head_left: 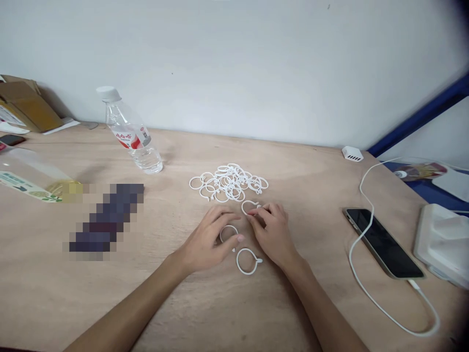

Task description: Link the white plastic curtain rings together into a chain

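White ring (248, 202) in right hand (273, 232); pile (229, 182) beyond, bottle (132, 133), phone (383, 242) aside

Ring pile (228, 182) on the table (220, 313), bottle (130, 132) behind-left of it, phone (383, 242) to its right

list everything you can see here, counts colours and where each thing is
ring pile: many, white, table centre, beyond the hands
loose rings: three, white; one at the right fingertips, one under the left fingers, one nearer, between the wrists
bottle: one, clear, white cap, red label, back left
phone: one, black, right
cable: one, white, runs to the phone
charger: one, white, back right
cardboard box: one, brown, far left
tray: one, white, right edge
table: one, light wood
left hand: one, on a ring
right hand: one, touching a ring
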`<state>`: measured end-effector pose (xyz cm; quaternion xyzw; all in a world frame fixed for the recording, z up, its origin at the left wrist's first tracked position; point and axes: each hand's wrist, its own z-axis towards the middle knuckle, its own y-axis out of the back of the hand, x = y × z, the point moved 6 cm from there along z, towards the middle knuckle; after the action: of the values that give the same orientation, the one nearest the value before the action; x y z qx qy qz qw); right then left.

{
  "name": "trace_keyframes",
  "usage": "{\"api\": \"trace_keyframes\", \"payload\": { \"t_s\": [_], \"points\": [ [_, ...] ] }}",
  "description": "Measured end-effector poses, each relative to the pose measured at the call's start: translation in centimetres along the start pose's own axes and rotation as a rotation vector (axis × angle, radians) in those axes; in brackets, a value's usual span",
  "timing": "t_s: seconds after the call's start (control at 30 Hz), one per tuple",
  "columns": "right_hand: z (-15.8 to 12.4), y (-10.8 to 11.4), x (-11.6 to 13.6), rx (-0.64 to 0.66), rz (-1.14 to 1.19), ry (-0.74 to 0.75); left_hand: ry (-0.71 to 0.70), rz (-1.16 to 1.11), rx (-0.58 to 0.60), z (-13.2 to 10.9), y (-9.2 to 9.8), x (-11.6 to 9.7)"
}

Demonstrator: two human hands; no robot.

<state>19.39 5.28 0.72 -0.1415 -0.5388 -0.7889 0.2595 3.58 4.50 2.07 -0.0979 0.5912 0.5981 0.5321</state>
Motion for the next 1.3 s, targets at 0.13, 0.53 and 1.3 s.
{"api": "trace_keyframes", "payload": {
  "t_s": [0.13, 0.53, 1.3],
  "points": [
    [-0.5, 0.5, 2.7, 0.001, 0.122, 0.135, 0.17, -0.131, -0.176, 0.0, 0.6, 1.6],
    [-0.2, 0.5, 2.1, 0.187, 0.496, -0.027, 0.397, -0.256, -0.255, -0.3, 0.9, 2.8],
    [-0.5, -0.8, 1.2, 0.23, 0.778, -0.233, 0.204, -0.341, -0.101, -0.3, 0.2, 2.5]
  ]
}}
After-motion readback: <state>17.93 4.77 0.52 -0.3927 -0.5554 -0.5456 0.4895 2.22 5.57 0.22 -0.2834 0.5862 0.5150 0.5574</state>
